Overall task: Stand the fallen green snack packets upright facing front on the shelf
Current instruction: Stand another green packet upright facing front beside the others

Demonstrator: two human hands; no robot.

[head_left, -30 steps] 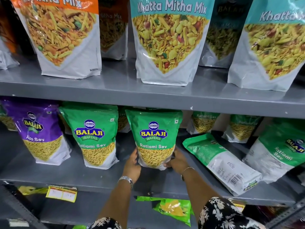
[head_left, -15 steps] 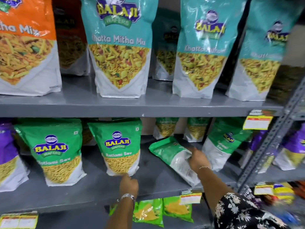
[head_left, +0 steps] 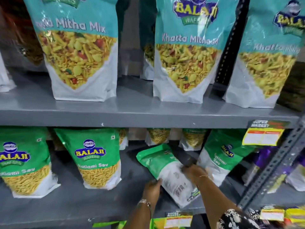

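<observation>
Grey shelf (head_left: 82, 204), hands on fallen packet (head_left: 166, 172)

A single head-worn view is looking forward and down, close to the grey shelf (head_left: 148, 113), sitting above and behind the fingers (head_left: 155, 182).

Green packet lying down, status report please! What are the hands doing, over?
Left hand and right hand both on the fallen green packet. Packet flat, back side up, barcode showing. Leaning Ratlami Sev packet close on its right; the shelf in front is bare.
</observation>
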